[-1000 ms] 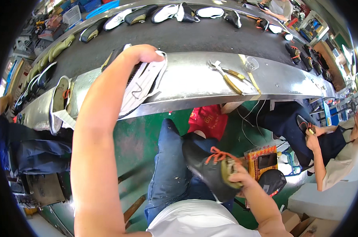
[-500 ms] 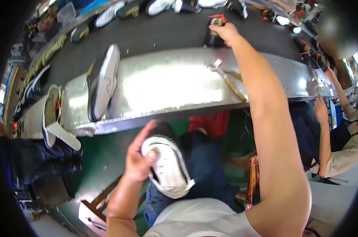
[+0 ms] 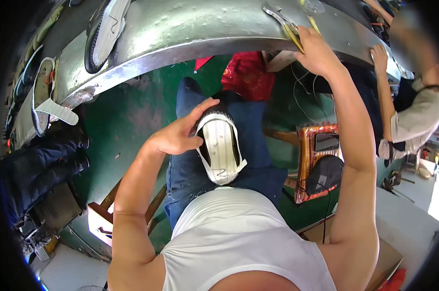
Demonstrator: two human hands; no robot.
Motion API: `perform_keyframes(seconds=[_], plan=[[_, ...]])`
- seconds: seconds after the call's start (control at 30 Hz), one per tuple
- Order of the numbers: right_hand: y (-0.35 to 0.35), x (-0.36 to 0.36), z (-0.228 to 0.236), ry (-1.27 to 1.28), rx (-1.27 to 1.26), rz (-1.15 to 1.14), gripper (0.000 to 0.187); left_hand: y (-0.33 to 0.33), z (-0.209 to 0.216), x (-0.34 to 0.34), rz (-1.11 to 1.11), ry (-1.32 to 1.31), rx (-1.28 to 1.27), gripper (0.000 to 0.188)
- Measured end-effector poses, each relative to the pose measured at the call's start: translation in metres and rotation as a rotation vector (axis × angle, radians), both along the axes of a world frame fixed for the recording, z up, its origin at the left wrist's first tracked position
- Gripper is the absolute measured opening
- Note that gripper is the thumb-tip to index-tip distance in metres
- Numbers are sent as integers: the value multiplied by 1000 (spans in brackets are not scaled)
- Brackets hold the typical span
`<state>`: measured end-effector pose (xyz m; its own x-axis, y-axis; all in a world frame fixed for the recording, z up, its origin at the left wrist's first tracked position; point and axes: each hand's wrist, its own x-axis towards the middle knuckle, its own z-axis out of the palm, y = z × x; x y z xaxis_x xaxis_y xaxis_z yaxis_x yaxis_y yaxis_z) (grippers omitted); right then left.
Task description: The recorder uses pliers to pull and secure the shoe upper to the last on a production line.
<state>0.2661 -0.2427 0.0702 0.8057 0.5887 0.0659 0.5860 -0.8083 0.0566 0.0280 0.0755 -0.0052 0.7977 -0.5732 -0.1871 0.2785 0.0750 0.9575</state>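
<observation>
A shoe with a white inside, white rim and black toe lies over my lap, its toe pointing away from me. My left hand is closed around its left side near the toe, thumb at the rim and fingers along the toe. Out at the front edge of the metal bench, my right hand has its fingers closed at the yellow handles of a pair of pincers. The metal jaws of that tool rest on the bench top, pointing away to the left.
A white and black shoe stands on the metal bench at the left. An olive shoe overhangs its left end. Below the bench hangs a red bag. An orange seat is at my right. A co-worker's arm reaches in at right.
My right hand has let go of a dark shoe on the far belt and come back to the pincers. My left hand has brought its shoe upright over my lap. The view has tilted down.
</observation>
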Motion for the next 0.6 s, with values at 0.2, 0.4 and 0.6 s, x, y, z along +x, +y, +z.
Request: perform_keyframes(seconds=[0.2, 0.4, 0.6], plan=[[-20, -125, 1, 780, 853, 5, 31, -34, -15, -21, 376, -149, 123, 59], [0, -269, -29, 1583, 943, -262, 37, -31, -28, -21, 365, -245, 232, 53], [22, -262, -36, 1626, 1119, -359, 27, -29, -33, -22, 283, -241, 335, 53]])
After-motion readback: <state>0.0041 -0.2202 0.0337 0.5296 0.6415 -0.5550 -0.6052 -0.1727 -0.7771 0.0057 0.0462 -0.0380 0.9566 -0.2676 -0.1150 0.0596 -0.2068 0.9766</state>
